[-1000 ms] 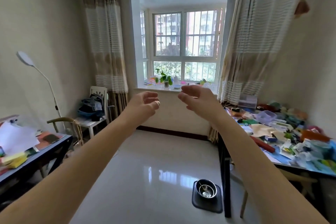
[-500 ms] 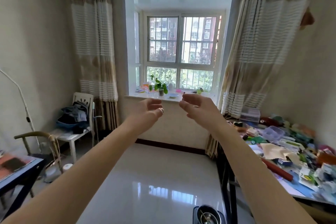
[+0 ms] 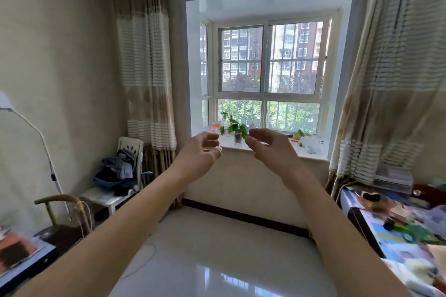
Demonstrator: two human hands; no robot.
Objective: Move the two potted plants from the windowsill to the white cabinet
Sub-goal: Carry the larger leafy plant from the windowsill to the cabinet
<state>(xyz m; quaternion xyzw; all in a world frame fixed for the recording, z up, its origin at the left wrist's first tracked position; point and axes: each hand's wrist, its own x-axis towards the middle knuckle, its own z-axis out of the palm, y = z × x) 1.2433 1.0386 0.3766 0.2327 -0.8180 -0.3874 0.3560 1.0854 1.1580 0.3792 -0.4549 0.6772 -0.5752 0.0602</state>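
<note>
A small green leafy plant in a clear glass pot (image 3: 236, 129) stands on the white windowsill (image 3: 311, 152), left of its middle. A second green plant (image 3: 300, 134) lies low at the sill's right side, too small to make out well. Both arms are stretched toward the sill. My left hand (image 3: 201, 150) and my right hand (image 3: 270, 148) are held apart, fingers curled and spread, holding nothing, well short of the plant. The white cabinet is not in view.
Small colourful items (image 3: 216, 126) sit on the sill's left end. A white chair with a bag (image 3: 118, 171) stands left of the window, beside a wooden chair (image 3: 64, 219). A cluttered table (image 3: 398, 229) lines the right wall. Shiny tiled floor (image 3: 217, 248) lies ahead.
The view has come closer to the window and tilted up; the steel bowl on the floor has dropped out of sight. Both hands stay raised and empty in front of the plant.
</note>
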